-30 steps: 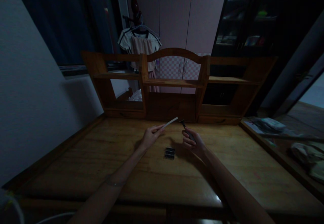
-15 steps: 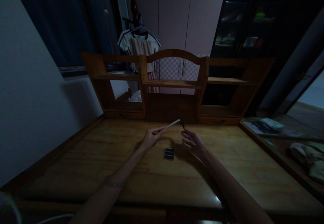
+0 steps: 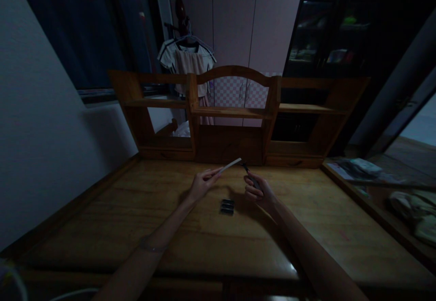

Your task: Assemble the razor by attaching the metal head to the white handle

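Between the fingers of my left hand (image 3: 203, 184) is a thin white flat strip (image 3: 230, 165), its far end tilted up and to the right. My right hand (image 3: 256, 188) is closed around the grey-and-dark handle of a slim tool that looks like a razor (image 3: 245, 168). The razor's small dark head is close to the strip's tip; in this dim light I cannot tell whether they touch. Below and between my hands, a small dark ribbed block (image 3: 227, 207), split into three bars, lies on the wooden desk (image 3: 163, 219).
A wooden shelf unit (image 3: 235, 112) stands along the desk's back edge. To the left is a wall (image 3: 44, 146). Papers and a bag-like bundle (image 3: 368, 167) lie beyond the desk's right edge. Clothes (image 3: 189, 60) hang behind the shelf.
My left hand and the white strip have shifted slightly left and up, away from the razor's head. My right hand has hardly moved.
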Demonstrator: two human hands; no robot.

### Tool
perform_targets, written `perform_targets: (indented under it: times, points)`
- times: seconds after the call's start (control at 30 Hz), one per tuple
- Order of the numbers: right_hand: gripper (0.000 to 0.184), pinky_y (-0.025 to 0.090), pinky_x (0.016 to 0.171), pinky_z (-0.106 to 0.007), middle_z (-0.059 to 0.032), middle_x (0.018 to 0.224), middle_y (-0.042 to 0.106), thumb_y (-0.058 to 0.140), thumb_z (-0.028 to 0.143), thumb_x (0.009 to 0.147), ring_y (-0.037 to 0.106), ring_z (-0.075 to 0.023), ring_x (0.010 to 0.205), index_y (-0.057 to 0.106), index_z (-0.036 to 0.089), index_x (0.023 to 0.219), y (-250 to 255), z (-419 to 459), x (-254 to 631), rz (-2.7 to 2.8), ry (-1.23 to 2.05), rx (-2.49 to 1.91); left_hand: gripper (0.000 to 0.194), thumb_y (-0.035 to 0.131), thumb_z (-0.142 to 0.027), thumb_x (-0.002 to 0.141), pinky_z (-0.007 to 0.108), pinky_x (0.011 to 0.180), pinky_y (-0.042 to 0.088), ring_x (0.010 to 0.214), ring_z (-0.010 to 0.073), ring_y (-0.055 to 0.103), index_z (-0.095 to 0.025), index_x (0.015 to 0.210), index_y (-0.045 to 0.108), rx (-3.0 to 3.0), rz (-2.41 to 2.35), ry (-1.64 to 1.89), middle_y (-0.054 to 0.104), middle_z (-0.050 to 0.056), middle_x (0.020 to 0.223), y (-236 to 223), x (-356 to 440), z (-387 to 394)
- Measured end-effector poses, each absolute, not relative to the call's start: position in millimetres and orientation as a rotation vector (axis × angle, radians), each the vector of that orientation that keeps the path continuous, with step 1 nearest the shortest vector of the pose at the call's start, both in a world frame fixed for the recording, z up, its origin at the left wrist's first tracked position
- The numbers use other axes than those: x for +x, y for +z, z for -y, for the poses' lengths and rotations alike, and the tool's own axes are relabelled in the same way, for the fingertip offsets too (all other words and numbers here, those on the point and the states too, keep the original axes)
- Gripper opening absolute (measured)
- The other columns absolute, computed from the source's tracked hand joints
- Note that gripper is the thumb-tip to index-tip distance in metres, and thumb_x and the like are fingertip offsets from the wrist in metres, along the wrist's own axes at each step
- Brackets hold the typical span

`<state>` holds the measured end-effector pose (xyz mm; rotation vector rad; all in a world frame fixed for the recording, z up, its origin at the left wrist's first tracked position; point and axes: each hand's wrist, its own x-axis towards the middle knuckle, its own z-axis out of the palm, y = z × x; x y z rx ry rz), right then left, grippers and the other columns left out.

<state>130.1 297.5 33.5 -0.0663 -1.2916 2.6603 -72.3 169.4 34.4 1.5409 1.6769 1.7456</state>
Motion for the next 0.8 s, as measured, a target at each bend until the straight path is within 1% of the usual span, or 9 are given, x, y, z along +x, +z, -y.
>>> perform_targets:
  times: [0.1, 0.27, 0.43, 0.6, 0.8]
  points:
    - [0.037, 0.016, 0.034, -0.021, 0.0099, 0.032, 0.025, 0.04, 0.043, 0.092, 0.014, -0.0086, 0.028, 0.032, 0.021, 0.065, 33.7, -297.2, 130.0, 1.275, 2.671, -0.044, 0.038, 0.06, -0.038, 0.078, 0.026, 0.083, 0.045, 0.091, 0.0177, 0.061, -0.017, 0.109, 0.065, 1.57, -1.671, 1.721, 0.067, 0.006, 0.1, 34.3, -70.9, -169.4]
    - [0.037, 0.015, 0.034, -0.021, 0.0103, 0.032, 0.023, 0.04, 0.043, 0.092, 0.013, -0.0086, 0.028, 0.031, 0.021, 0.065, 36.3, -294.9, 130.2, 1.287, 2.638, -0.077, 0.037, 0.06, -0.037, 0.079, 0.027, 0.085, 0.043, 0.093, 0.0185, 0.059, -0.018, 0.109, 0.065, 1.58, -1.675, 1.699, 0.067, 0.006, 0.101, 37.1, -69.0, -167.5]
    - [0.037, 0.016, 0.034, -0.021, 0.0104, 0.032, 0.024, 0.04, 0.044, 0.092, 0.013, -0.0085, 0.028, 0.03, 0.021, 0.065, 36.5, -295.8, 129.9, 1.316, 2.654, -0.074, 0.036, 0.06, -0.038, 0.079, 0.025, 0.081, 0.043, 0.089, 0.0179, 0.06, -0.018, 0.109, 0.065, 1.586, -1.697, 1.677, 0.068, 0.006, 0.098, 37.0, -68.4, -167.7]
    - [0.036, 0.016, 0.034, -0.02, 0.0103, 0.032, 0.025, 0.041, 0.043, 0.092, 0.014, -0.0084, 0.028, 0.032, 0.021, 0.065, 31.6, -298.0, 128.4, 1.305, 2.667, -0.039, 0.036, 0.06, -0.037, 0.079, 0.026, 0.084, 0.042, 0.091, 0.0183, 0.06, -0.019, 0.109, 0.066, 1.591, -1.711, 1.66, 0.068, 0.006, 0.099, 35.0, -69.6, -169.1]
    - [0.036, 0.016, 0.032, -0.02, 0.0102, 0.032, 0.027, 0.04, 0.044, 0.092, 0.012, -0.0081, 0.028, 0.034, 0.021, 0.065, 30.9, -297.1, 128.1, 1.261, 2.714, -0.014, 0.036, 0.06, -0.038, 0.079, 0.027, 0.084, 0.043, 0.092, 0.0187, 0.06, -0.018, 0.108, 0.066, 1.58, -1.68, 1.69, 0.067, 0.007, 0.101, 33.1, -70.0, -170.3]
